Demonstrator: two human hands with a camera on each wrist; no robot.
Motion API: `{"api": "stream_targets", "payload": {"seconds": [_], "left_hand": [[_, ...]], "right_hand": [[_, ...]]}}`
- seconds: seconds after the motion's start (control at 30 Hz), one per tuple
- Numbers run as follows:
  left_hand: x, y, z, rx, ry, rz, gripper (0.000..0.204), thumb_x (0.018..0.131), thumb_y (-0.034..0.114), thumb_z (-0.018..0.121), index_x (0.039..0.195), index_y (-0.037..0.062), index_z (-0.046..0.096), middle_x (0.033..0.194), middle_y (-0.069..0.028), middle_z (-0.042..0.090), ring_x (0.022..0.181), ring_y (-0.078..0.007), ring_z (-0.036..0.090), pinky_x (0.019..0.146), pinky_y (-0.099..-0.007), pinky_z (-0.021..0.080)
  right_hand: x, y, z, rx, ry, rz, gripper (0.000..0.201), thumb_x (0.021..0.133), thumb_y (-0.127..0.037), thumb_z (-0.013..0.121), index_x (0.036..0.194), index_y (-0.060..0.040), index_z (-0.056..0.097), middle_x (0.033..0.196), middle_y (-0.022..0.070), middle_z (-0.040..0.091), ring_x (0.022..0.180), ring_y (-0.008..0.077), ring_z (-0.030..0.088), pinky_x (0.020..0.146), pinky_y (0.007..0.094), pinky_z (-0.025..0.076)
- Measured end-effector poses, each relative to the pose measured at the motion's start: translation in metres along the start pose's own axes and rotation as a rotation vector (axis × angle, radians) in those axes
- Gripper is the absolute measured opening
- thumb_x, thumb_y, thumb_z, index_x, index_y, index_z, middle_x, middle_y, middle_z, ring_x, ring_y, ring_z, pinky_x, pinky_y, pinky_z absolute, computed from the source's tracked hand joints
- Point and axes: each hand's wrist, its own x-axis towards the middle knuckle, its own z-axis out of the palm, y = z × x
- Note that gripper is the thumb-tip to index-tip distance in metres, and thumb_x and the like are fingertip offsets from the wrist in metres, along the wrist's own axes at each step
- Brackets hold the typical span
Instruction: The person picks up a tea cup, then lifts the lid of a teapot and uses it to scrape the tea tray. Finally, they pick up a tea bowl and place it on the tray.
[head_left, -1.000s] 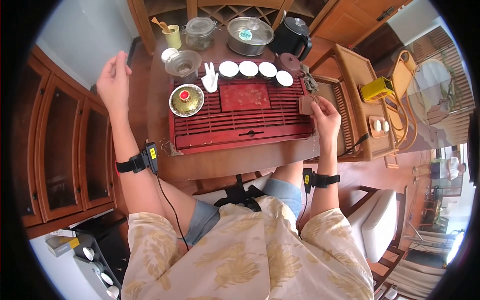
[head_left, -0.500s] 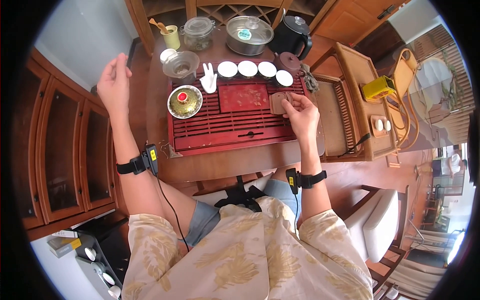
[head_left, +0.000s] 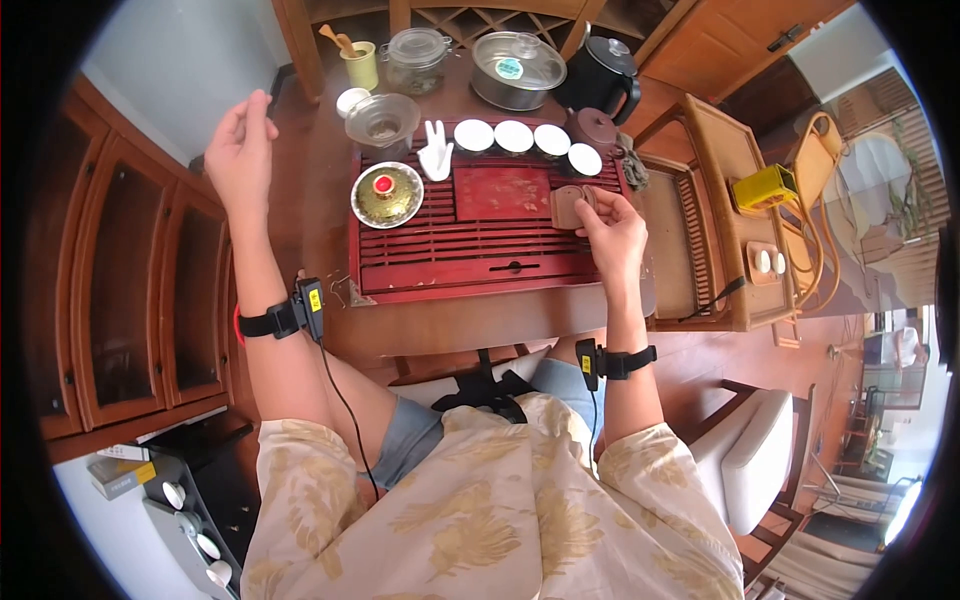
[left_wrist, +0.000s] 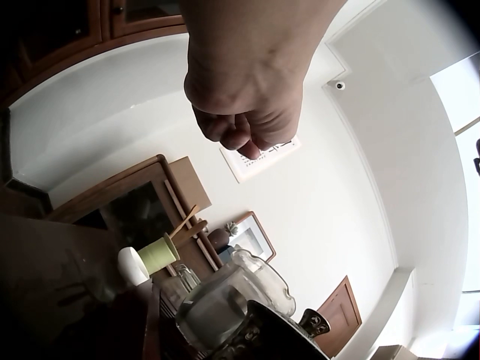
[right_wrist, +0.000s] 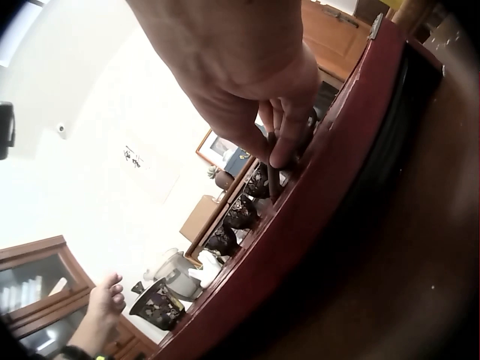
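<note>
My right hand (head_left: 615,235) pinches a square brown coaster (head_left: 566,208) between thumb and fingers over the right part of the red slatted tea tray (head_left: 430,275). In the right wrist view the coaster (right_wrist: 273,180) shows edge-on, its lower edge close to the tray. Behind it stand several white-lined cups (head_left: 513,136) with dark patterned outsides. My left hand (head_left: 242,150) is raised left of the table, fingers loosely curled, holding nothing. Nearest it on the tray are a lidded gaiwan (head_left: 387,195) with a red knob and a white hand-shaped figurine (head_left: 435,153).
Behind the tray stand a glass pitcher with a strainer (head_left: 383,122), a glass jar (head_left: 416,62), a lidded steel pot (head_left: 517,75) and a black kettle (head_left: 603,72). A purple-brown teapot (head_left: 592,127) sits at the tray's back right corner. A wooden side cart (head_left: 720,170) adjoins the table.
My right hand has brought the coaster leftward from the tray's right edge to over the slats, then stayed there. My left hand keeps its raised pose; the head view has shifted slightly.
</note>
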Motion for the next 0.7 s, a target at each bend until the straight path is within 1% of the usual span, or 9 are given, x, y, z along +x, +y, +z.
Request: {"api": "stream_targets", "payload": {"seconds": [0.07,0.13,0.3,0.5,0.6,0.7], "left_hand": [[0.001,-0.003,0.002,-0.027,-0.009,0.022,0.028,0.107,0.03,0.077,0.112,0.0026,0.08,0.078,0.0062,0.063,0.068,-0.0005,0.049,0.06,-0.0201,0.035],[0.0,-0.002,0.001,-0.01,-0.016,0.002,0.03,0.107,0.03,0.077,0.113,0.0016,0.08,0.078,0.0057,0.064,0.069,-0.0006,0.05,0.061,-0.0203,0.036],[-0.002,0.003,0.001,0.039,-0.009,-0.019,0.032,0.106,0.033,0.078,0.115,0.0022,0.081,0.077,0.0054,0.064,0.069,-0.001,0.051,0.061,-0.0212,0.037],[0.001,-0.002,-0.001,0.043,-0.006,0.0,0.033,0.106,0.034,0.078,0.116,0.003,0.082,0.077,0.0056,0.065,0.069,-0.001,0.051,0.061,-0.0214,0.038],[0.001,0.0,-0.001,0.053,-0.009,-0.011,0.034,0.106,0.035,0.078,0.116,0.0028,0.082,0.077,0.0056,0.065,0.069,-0.0011,0.051,0.061,-0.0214,0.037],[0.0,0.001,0.0,0.042,-0.006,-0.006,0.035,0.106,0.036,0.078,0.116,0.0028,0.082,0.077,0.0057,0.065,0.069,-0.0011,0.051,0.061,-0.0214,0.037]], "right_hand": [[0.003,0.002,0.003,0.034,-0.025,-0.004,0.038,0.095,-0.012,0.084,0.126,0.0063,0.076,0.102,0.0135,0.083,0.081,0.0134,0.078,0.07,0.0284,0.067],[0.001,0.0,0.012,0.017,-0.039,-0.015,0.035,0.095,-0.01,0.084,0.125,0.0066,0.077,0.101,0.0138,0.082,0.08,0.0137,0.078,0.07,0.029,0.067],[-0.01,-0.018,0.048,0.024,-0.11,-0.055,0.035,0.095,-0.01,0.083,0.124,0.0086,0.076,0.098,0.0156,0.082,0.08,0.0149,0.078,0.068,0.0305,0.067],[-0.025,-0.042,0.086,-0.019,-0.177,-0.069,0.036,0.094,-0.012,0.084,0.123,0.007,0.076,0.095,0.0155,0.082,0.075,0.0184,0.08,0.067,0.0319,0.065],[-0.028,-0.05,0.088,-0.084,-0.197,-0.073,0.035,0.096,-0.01,0.084,0.124,0.0088,0.074,0.096,0.01,0.081,0.077,0.0098,0.075,0.068,0.0269,0.065],[-0.026,-0.054,0.084,-0.06,-0.217,-0.047,0.035,0.096,-0.01,0.084,0.124,0.0087,0.073,0.097,0.0099,0.081,0.077,0.0102,0.075,0.068,0.0263,0.065]]}}
